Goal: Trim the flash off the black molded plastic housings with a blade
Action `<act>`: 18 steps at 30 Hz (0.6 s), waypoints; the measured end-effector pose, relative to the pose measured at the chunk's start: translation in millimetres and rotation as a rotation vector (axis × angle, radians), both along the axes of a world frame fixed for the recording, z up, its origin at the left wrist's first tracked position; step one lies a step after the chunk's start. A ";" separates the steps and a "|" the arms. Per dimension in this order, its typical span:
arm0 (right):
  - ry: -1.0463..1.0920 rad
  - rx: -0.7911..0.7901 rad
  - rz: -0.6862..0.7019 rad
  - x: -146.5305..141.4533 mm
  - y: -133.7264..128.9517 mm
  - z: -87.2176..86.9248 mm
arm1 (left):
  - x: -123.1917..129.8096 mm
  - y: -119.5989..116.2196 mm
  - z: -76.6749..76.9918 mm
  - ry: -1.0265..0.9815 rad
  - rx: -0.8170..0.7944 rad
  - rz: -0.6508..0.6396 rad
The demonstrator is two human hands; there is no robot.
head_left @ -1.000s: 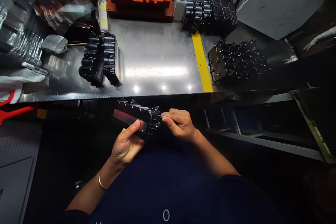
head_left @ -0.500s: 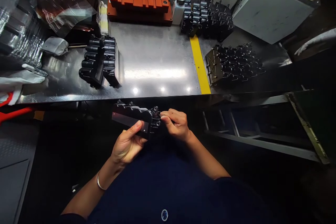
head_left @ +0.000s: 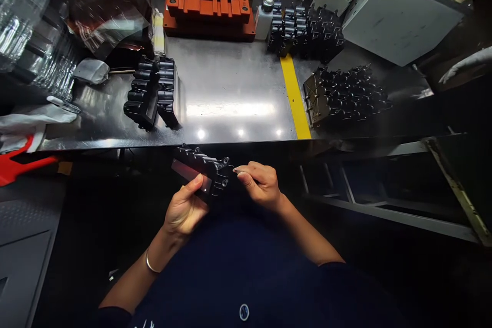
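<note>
"Where's the black ribbed housing (head_left: 209, 166)?"

"In the left hand (head_left: 185, 211), on the person's side of the counter (head_left: 230, 74) — gripped, thumb (head_left: 195, 183) on its flat face, the other fingers mostly hidden."

"And the right hand (head_left: 262, 184)?"

"Pinching a thin tip (head_left: 236, 170), too hidden to identify. The housing lies to its left — long axis sloping down toward that hand, lugged end facing the tip. That end is nearest the right hand; whether tip and housing touch, I can't tell."

A black scalloped casing (head_left: 203, 167) slants down rightward, a thin, seemingly metal tool (head_left: 236, 170) just beside it.
</note>
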State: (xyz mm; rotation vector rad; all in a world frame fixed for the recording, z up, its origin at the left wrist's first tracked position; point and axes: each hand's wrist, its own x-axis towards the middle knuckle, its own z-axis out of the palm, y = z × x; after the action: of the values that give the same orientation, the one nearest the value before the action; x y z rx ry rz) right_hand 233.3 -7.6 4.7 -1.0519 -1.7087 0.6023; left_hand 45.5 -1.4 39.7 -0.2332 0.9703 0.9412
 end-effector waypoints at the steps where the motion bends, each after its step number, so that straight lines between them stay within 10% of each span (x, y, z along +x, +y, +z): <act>1: -0.009 0.014 0.020 -3.5 -0.1 1.4 | 1.7 0.2 0.9 0.002 -0.007 0.009; 8: -0.012 0.008 -0.084 -9.1 9.4 -18.0 | 3.0 -4.4 0.9 -0.007 -0.054 0.026; 13: 0.111 -0.210 -0.396 6.1 19.8 -31.3 | -10.9 -16.7 -3.9 -0.054 0.180 -0.212; 18: 0.046 -0.234 0.043 3.9 6.7 0.8 | -13.7 -11.3 -9.1 0.267 0.432 -0.113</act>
State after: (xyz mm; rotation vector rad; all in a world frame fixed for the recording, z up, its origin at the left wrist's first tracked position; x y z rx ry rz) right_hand 237.3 -0.8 5.6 -1.1568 -1.6520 0.8636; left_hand 31.8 -12.6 30.6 0.3155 0.9852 1.0694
